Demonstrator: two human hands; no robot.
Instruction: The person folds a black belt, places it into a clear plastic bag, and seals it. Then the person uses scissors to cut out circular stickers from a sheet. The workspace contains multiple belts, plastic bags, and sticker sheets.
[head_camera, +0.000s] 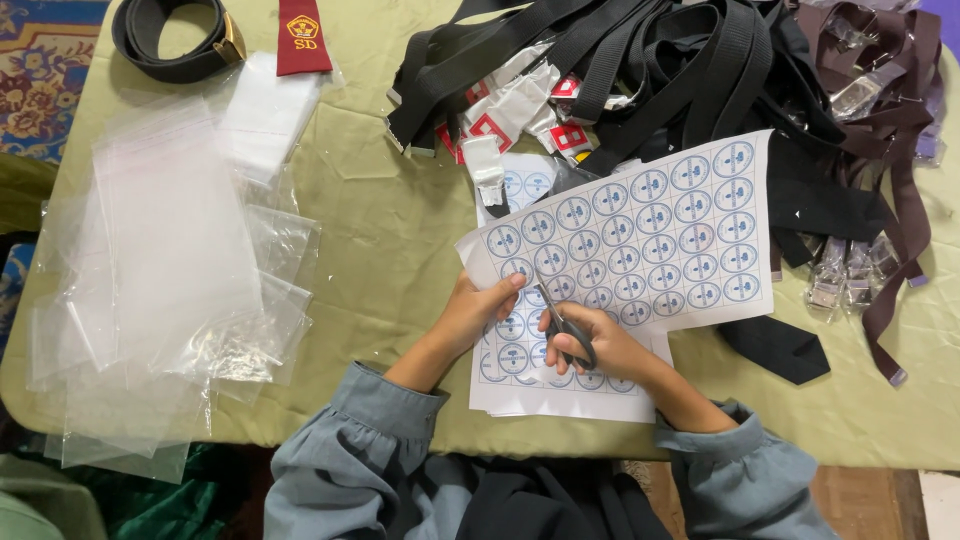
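Observation:
A white paper sheet (650, 235) printed with rows of blue round emblems lies tilted on the green tablecloth (390, 230). My left hand (478, 310) pinches its lower left edge. My right hand (595, 345) grips dark-handled scissors (560, 322), whose blades point up and left into the sheet. Under both hands lies another printed sheet (560, 385) with the same round emblems.
A heap of black belts (620, 70) and brown straps (890, 130) covers the far right. Clear plastic bags (170, 260) are piled at the left. A coiled black belt (175, 40) and a dark red tie (302, 35) lie at the far edge.

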